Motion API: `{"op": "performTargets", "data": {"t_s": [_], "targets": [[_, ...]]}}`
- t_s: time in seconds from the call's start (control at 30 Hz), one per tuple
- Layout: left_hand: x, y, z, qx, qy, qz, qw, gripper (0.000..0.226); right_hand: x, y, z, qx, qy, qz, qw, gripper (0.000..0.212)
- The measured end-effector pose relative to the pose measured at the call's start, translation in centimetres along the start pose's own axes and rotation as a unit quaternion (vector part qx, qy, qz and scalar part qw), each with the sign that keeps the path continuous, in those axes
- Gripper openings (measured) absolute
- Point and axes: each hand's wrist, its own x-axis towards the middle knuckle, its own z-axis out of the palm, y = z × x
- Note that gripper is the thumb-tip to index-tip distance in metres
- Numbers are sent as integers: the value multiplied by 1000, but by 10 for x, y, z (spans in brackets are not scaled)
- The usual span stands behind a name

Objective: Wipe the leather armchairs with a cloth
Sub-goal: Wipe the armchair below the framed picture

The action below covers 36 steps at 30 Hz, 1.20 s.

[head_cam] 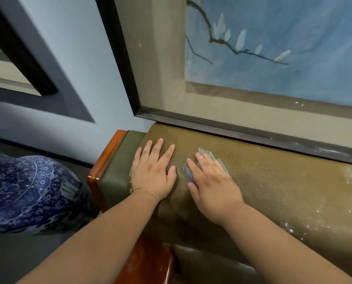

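Left hand lies flat on the leather armchair. Right hand, fingers spread, presses a grey cloth. A long stroke might, seemingly, nudge the framed painting.

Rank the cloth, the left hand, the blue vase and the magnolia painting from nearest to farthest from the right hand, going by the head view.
From the right hand:
1. Cloth, directly under its fingers on the chair back.
2. Left hand, just to its left, flat on the leather.
3. Painting, above, behind the chair.
4. Vase, far left, past the wooden arm.
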Motion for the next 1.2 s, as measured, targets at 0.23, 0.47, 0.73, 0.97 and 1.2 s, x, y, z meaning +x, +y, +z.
{"op": "performTargets", "data": {"t_s": [0.23, 0.47, 0.73, 0.97, 1.2], "targets": [[5, 0, 3, -20, -8, 13, 1000, 67, 6, 0, -2, -27, -7, 9, 1000, 68], [4, -1, -7, -74, -52, 16, 996, 68, 42, -6, -2, -24, -27, 8, 999, 64], [11, -142, 15, -151, -85, -75, 982, 55, 75, -73, 10, -25, -28, -50, 998, 68], [11, -147, 47, -89, -63, -47, 993, 58, 116, -68, -5, -27, -53, -107, 993, 64], [12, -151, 45, -52, -132, -12, 990, 108, 88, -127, 25, -81, -34, -213, 973, 59]]}}
